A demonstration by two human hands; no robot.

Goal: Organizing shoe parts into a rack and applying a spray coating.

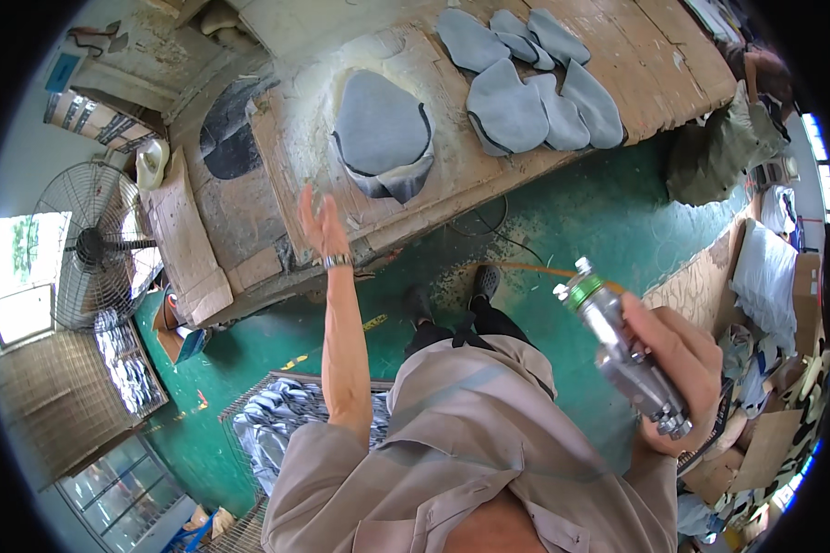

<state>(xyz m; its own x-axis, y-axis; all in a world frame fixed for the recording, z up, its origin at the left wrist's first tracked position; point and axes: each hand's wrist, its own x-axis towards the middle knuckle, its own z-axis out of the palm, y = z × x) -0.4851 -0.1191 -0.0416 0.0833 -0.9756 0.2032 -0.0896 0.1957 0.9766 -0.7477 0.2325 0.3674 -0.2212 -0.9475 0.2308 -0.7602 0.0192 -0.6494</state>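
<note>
My right hand point(681, 355) is raised at the right, its fingers wrapped round a metal spray gun point(609, 336) with a green ring near its nozzle end. An orange hose point(535, 268) shows behind the gun; where it joins is hidden. My left hand point(321, 226) is held out over the workbench's front edge, fingers apart and holding nothing. Just beyond it lies a stack of grey, rounded fabric pieces point(383, 120) with dark curved edges, on a board point(295, 138) crusted with pale residue. More loose grey pieces point(509, 106) overlap farther right on the bench.
A large fan point(88, 244) stands at the left beside a cardboard-covered bench end point(186, 244). A wire cart point(249, 405) full of grey pieces is by my left elbow. Piled materials and boxes point(770, 442) line the right. Another person point(767, 69) is at the far right.
</note>
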